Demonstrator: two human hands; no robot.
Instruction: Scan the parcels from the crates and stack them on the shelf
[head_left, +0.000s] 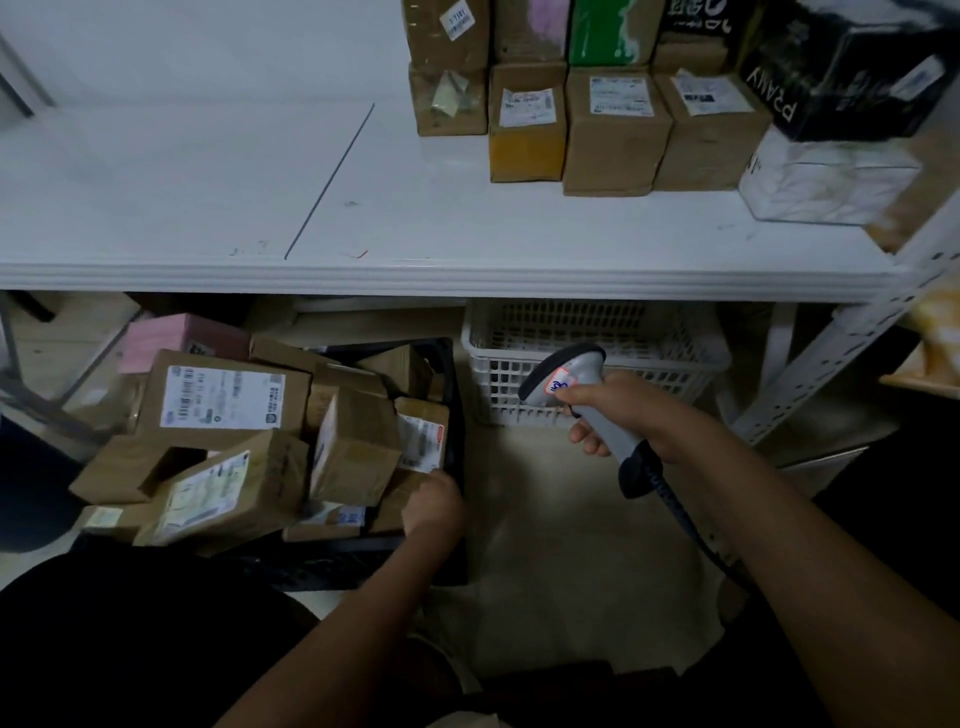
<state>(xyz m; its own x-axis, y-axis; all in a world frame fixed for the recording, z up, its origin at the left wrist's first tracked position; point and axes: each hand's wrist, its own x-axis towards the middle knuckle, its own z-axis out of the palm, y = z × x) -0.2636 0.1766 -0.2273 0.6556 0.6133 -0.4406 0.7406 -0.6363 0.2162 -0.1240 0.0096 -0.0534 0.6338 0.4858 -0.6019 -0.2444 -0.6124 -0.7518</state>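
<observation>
Parcels (291, 441) — left hand (434, 506) among them

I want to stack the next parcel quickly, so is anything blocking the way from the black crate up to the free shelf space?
Nothing visible. The white shelf is bare left of the stacked boxes, directly above the black crate.

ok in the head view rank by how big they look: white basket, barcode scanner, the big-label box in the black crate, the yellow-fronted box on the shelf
1. white basket
2. big-label box
3. yellow-fronted box and barcode scanner: they look close in size, and the scanner is nearer the camera, so I won't rank them.
</observation>
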